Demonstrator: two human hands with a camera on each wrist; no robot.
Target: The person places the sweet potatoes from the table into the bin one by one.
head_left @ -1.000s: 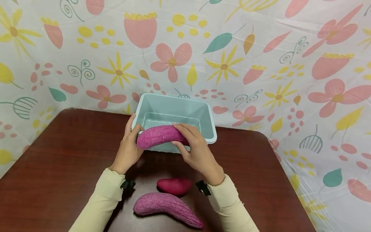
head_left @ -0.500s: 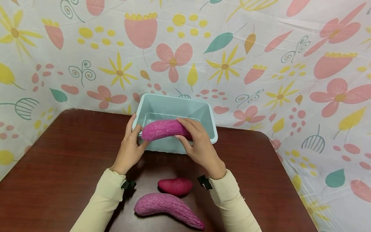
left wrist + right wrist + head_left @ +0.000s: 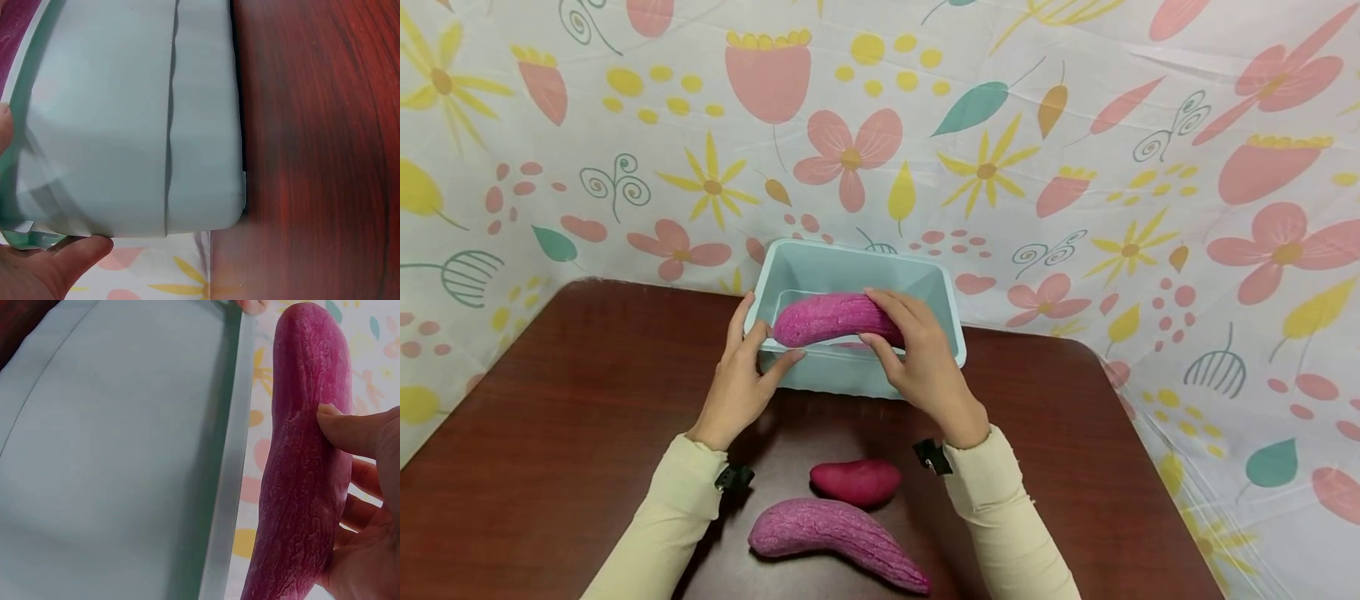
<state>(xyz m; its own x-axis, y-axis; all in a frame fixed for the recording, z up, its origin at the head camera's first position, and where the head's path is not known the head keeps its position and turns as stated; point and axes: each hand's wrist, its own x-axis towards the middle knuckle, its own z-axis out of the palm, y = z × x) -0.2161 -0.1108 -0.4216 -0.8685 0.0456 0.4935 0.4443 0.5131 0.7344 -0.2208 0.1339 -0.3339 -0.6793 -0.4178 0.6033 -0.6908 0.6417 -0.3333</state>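
Observation:
A long, wrinkled purple sweet potato (image 3: 823, 319) lies in my right hand (image 3: 928, 367), held above the opening of a light blue-grey plastic bin (image 3: 842, 377). In the right wrist view, the thumb presses one side of the sweet potato (image 3: 300, 487) and the fingers wrap behind it, just over the rim. My left hand (image 3: 737, 387) grips the front left corner of the bin, thumb at the front rim and fingers along the left side. The left wrist view has the bin's outer wall (image 3: 106, 125) between thumb and fingers. Much of the bin's inside is hidden.
On the dark wood table (image 3: 587, 433), nearer the body, lie a small magenta sweet potato (image 3: 856, 483) and a longer curved purple one (image 3: 835, 537). A flower-printed cloth (image 3: 850, 192) hangs behind the table and the bin.
My right hand has carried the sweet potato forward and slightly right, farther over the bin. The left hand stays at the bin's corner, its thumb now in sight on the front rim.

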